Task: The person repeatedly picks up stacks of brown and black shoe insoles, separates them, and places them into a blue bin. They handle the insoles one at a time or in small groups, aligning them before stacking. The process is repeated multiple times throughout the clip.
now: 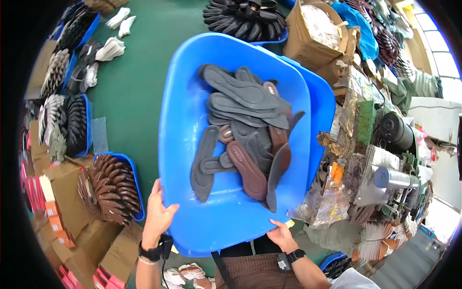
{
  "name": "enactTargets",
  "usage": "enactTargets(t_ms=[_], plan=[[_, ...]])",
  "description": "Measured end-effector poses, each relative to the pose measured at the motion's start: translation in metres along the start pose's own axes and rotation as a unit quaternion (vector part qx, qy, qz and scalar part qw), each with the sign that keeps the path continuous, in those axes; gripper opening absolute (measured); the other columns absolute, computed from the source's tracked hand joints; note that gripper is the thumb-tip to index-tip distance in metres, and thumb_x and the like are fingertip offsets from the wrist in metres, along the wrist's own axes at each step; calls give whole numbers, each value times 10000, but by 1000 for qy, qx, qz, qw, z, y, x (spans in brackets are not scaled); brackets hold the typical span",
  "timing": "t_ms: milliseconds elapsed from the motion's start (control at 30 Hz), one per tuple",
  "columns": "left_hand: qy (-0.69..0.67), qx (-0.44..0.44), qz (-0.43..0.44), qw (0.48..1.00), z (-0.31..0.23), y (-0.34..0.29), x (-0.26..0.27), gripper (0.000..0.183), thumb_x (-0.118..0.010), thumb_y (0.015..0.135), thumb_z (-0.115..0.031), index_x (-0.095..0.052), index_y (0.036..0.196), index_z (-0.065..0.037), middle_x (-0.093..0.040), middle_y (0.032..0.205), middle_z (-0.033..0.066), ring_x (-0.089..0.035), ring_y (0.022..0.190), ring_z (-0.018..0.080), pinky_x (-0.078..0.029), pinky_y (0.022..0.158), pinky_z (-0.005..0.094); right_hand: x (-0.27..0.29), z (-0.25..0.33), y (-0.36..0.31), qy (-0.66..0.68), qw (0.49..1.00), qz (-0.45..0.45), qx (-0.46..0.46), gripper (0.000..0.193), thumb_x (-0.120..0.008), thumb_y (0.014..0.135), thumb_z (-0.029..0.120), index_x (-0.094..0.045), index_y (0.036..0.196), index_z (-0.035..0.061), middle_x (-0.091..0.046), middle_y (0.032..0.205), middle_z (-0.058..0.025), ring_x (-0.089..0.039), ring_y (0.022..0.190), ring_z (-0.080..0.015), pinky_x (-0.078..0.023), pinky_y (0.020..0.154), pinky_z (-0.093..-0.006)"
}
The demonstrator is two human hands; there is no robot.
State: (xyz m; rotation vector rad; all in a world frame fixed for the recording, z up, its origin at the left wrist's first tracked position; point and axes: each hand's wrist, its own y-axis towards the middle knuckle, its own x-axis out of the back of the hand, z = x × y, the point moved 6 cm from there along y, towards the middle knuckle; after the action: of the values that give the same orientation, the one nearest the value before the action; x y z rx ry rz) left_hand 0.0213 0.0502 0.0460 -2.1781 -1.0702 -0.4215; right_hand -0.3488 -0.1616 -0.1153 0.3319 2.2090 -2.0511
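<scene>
Blue plastic tub is held in front of the brown apron. Left hand: fingers pinch the tub's left edge. Right hand: fingers, partly hidden, pinch its near edge. Grey insoles and brown insoles lie piled inside.

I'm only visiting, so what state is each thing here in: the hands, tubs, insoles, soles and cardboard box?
Large blue tub: open, partly filled
Left hand: holding its left rim
Right hand: holding its near edge
Grey insoles: loose, jumbled inside
Brown insoles: loose, among the grey ones
Second blue tub: partly hidden behind the first
Cardboard box: open, holding white material
Brown soles: bunched, overlapping
</scene>
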Motion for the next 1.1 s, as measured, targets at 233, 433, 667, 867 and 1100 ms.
enactTargets(t_ms=[233,433,667,867,1100], plan=[[-326,274,-267,864,96,-265,-23,334,-638,697,-17,-595,1023,47,-633,960,80,-596,820,151,-484,754,290,-44,0,-24,-229,964,131,-27,391,-605,751,-77,-528,1125,3,-573,1142,-121,-533,1098,-268,-400,1003,-421],[-521,346,-492,606,144,-455,-181,416,-681,711,-15,-539,1095,55,-610,1022,105,-579,939,186,-460,857,323,-69,-22,-26,-473,868,150,-20,376,-583,682,-95,-561,1048,-12,-619,1014,-101,-590,980,-258,-457,928,-424],[-611,385,-596,351,201,-549,-333,473,-637,747,31,-486,1194,42,-580,1137,136,-557,1042,249,-434,934,367,-64,-173,23,-708,675,198,-58,255,-587,685,-70,-563,922,21,-609,869,-66,-609,815,-208,-503,736,-350],[-642,418,-583,270,246,-596,-427,673,-578,837,-24,-264,1430,-81,-484,1305,147,-501,1125,235,-401,957,381,37,-285,119,-811,558,137,-109,225,-613,679,-40,-568,891,18,-607,814,-66,-597,671,-188,-497,564,-304],[-643,528,-489,261,176,-605,-575,790,-585,840,-21,-156,1483,-183,-443,1360,139,-527,1116,237,-466,870,353,118,-334,228,-862,472,145,-113,290,-604,680,-39,-561,965,-7,-621,852,-90,-621,706,-210,-524,591,-333]])
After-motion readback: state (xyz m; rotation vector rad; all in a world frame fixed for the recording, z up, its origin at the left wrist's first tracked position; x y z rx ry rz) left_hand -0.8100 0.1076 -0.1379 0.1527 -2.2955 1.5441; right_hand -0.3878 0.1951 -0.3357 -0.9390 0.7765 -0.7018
